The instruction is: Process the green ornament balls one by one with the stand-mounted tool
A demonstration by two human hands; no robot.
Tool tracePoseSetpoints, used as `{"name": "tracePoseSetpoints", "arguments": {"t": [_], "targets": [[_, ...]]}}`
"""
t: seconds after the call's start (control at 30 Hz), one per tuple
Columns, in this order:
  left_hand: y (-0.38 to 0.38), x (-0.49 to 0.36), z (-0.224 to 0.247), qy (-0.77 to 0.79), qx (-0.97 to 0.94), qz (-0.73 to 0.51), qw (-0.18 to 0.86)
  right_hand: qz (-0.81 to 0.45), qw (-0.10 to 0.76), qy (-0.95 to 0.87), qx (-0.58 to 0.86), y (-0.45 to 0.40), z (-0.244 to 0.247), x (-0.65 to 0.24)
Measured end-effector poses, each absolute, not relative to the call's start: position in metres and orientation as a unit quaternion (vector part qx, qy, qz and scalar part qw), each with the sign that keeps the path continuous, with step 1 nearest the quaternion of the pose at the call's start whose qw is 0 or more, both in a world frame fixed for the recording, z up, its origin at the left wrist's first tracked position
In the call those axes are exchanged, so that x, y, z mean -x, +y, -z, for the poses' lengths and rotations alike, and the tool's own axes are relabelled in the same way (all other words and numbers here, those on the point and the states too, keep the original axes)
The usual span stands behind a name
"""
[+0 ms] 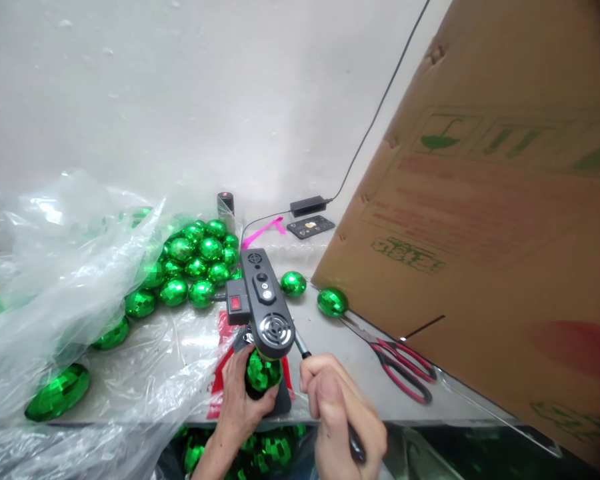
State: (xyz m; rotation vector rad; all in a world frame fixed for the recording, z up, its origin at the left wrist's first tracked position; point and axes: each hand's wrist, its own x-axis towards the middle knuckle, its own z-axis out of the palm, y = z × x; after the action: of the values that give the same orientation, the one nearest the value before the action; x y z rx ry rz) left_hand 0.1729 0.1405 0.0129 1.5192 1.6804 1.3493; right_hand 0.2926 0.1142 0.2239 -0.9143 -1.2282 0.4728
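Observation:
My left hand is wrapped around a shiny green faceted ball, steadying it beneath the head of a small black press-like machine. The ball's top is hidden under that head. With the fingers of my right hand curled around it, the black-handled lever runs up to the machine's right side on a metal shaft. Red material shows around the machine's base. Just right of the machine lie two loose green balls, one nearer and one beside the carton.
Many green balls are piled at left, partly under clear plastic. Red-handled scissors lie at right, by a large cardboard box. A power adapter and phone-like black slab sit behind. More balls show below the table edge.

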Motion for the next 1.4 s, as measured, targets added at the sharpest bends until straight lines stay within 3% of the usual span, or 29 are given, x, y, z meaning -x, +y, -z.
{"name": "tracePoseSetpoints", "arguments": {"t": [0.27,0.77,1.4], "targets": [[0.139,-0.17,-0.003,0.617,-0.539,-0.496,0.287,-0.146,0.685,-0.634,0.328,0.129,-0.201,-0.312],[0.138,-0.162,-0.005,0.61,-0.566,-0.466,0.301,-0.116,0.708,-0.595,0.362,0.129,-0.169,-0.306],[0.14,-0.163,0.005,0.616,-0.588,-0.463,0.246,-0.11,0.735,-0.57,0.352,0.132,-0.157,-0.302]]}}
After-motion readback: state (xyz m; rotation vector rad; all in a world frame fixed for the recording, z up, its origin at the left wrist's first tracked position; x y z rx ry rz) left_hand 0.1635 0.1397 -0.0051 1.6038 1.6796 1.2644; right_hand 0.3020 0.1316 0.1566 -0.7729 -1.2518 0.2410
